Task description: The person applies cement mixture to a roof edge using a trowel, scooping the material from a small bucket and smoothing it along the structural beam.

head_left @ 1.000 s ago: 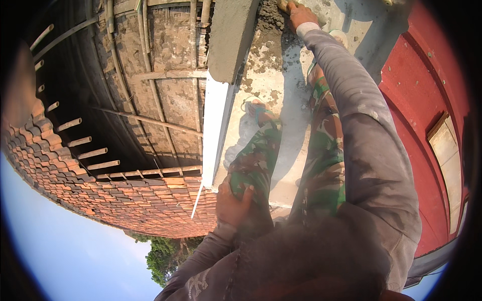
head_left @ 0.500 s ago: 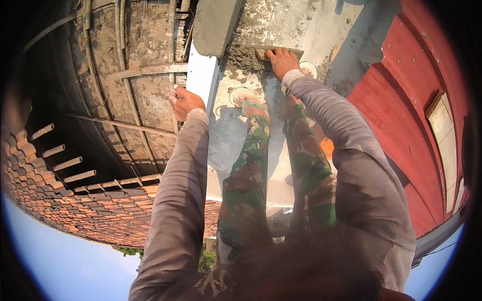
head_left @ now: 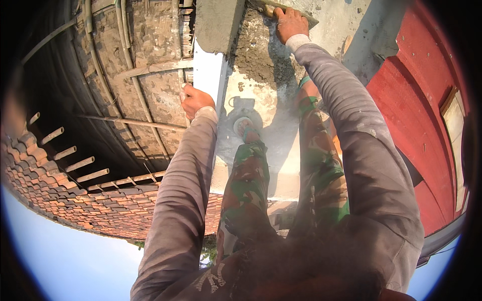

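My right hand (head_left: 292, 24) is closed round a plastering trowel (head_left: 312, 21) with a flat, thin blade and a light wooden grip, at the top of the view. Its blade lies at the far end of a strip of rough, wet mortar (head_left: 257, 52) on the concrete surface. My left hand (head_left: 197, 100) is curled closed beside the white face (head_left: 207, 72) of a ledge; whether its fingers grip anything is hidden. Beyond it, a smooth band of grey mortar (head_left: 216, 30) covers the ledge.
My sandalled left foot (head_left: 245, 129) stands on the concrete (head_left: 283, 128), near the ledge. To the left are a woven wall (head_left: 155, 95) with bamboo poles and a tiled roof (head_left: 115, 210). Red metal sheeting (head_left: 406, 95) rises on the right.
My right hand has moved farther forward with the trowel, leaving the mortar strip behind it exposed. My left hand has shifted slightly right in the picture, closer to the ledge.
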The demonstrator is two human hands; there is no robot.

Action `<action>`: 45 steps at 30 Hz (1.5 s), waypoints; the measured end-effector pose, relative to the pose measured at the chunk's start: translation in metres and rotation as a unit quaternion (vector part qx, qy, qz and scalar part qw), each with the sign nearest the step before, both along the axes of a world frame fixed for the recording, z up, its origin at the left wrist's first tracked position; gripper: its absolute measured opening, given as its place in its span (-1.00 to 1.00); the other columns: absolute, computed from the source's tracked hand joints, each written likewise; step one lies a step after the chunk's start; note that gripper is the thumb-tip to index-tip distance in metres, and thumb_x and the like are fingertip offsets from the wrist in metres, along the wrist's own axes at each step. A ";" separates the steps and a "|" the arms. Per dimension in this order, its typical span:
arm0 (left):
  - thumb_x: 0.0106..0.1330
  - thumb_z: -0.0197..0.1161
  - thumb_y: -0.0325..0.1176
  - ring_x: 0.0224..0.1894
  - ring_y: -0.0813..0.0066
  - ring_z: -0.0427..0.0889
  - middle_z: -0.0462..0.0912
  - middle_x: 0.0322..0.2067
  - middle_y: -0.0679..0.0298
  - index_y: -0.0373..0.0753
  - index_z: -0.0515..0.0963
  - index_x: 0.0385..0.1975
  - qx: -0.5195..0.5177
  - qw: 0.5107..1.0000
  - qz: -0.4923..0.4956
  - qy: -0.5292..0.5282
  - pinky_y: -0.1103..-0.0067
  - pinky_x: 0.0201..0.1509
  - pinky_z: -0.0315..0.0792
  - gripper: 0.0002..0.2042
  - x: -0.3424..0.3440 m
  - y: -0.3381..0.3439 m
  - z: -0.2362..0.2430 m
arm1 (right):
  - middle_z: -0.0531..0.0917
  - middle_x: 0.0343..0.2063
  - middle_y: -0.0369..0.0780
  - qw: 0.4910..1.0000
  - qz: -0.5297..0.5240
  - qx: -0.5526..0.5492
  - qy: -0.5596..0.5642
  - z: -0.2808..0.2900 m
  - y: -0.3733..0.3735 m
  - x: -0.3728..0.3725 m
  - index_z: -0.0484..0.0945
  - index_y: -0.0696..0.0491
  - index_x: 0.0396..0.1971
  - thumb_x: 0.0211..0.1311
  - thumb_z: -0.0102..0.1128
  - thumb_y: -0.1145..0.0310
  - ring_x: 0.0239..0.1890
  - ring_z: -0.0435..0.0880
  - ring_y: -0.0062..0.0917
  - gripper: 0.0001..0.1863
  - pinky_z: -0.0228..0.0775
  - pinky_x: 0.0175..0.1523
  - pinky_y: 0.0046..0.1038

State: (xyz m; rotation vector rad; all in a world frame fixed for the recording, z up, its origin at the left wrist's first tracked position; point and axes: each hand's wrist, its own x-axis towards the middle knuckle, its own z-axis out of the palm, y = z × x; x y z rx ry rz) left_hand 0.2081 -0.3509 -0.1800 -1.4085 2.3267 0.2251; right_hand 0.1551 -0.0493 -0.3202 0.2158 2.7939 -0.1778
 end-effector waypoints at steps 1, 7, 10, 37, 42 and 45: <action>0.47 -0.28 0.11 -0.03 -0.23 0.65 0.71 -0.10 -0.19 -0.38 0.70 -0.21 -0.003 1.000 -0.015 0.019 0.10 0.13 0.44 -0.32 0.002 0.000 -0.001 | 0.60 0.02 -0.11 0.999 -0.016 -0.012 -0.025 0.004 -0.017 0.013 0.50 -0.14 0.07 0.39 0.03 0.36 0.17 0.58 -0.19 -0.71 0.45 0.19 -0.07; 0.45 -0.31 0.12 -0.09 -0.24 0.67 0.74 -0.22 -0.20 -0.45 0.71 -0.35 -0.006 0.999 0.005 0.037 0.07 0.20 0.41 -0.26 0.003 0.001 -0.006 | 0.58 -0.01 -0.15 0.998 -0.053 -0.027 -0.023 0.021 -0.080 0.073 0.40 -0.03 0.15 0.34 0.08 0.45 0.14 0.58 -0.22 -0.62 0.48 0.13 -0.16; 0.43 -0.27 0.15 -0.09 -0.20 0.69 0.75 -0.22 -0.18 -0.43 0.71 -0.35 0.002 0.998 0.033 0.050 0.07 0.21 0.42 -0.27 0.001 0.012 0.006 | 0.59 0.01 -0.17 0.998 -0.057 -0.008 0.025 0.015 -0.088 0.086 0.39 -0.02 0.17 0.35 0.08 0.44 0.14 0.59 -0.26 -0.60 0.46 0.16 -0.19; 0.43 -0.10 0.12 -0.21 -0.14 0.73 0.72 -0.33 -0.20 -0.58 0.63 -0.44 -0.035 0.994 -0.005 0.100 0.16 -0.02 0.57 -0.29 0.013 0.018 -0.010 | 0.60 -0.35 -0.19 0.458 -0.569 -0.672 -0.123 -0.057 -0.220 0.158 0.46 0.15 0.15 0.29 0.25 0.27 -0.34 0.56 -0.49 -0.53 0.47 -0.19 -0.32; 0.42 -0.06 0.11 -0.23 -0.09 0.76 0.75 -0.36 -0.15 -0.55 0.67 -0.48 -0.037 0.986 0.063 0.152 0.16 -0.10 0.61 -0.31 0.009 0.013 -0.006 | 0.73 -0.08 0.02 0.629 -0.612 -0.478 -0.046 -0.016 -0.226 0.125 0.56 0.09 0.07 0.34 0.30 0.13 0.02 0.70 -0.10 -0.57 0.47 0.17 -0.24; 0.42 -0.06 0.11 -0.21 -0.08 0.77 0.76 -0.33 -0.14 -0.58 0.67 -0.42 -0.042 0.988 0.030 0.143 0.15 -0.10 0.61 -0.30 0.014 0.004 -0.025 | 0.72 -0.12 0.05 0.612 -0.671 -0.418 0.014 -0.031 -0.209 0.140 0.55 0.11 0.11 0.35 0.30 0.14 0.01 0.71 -0.08 -0.55 0.47 0.16 -0.23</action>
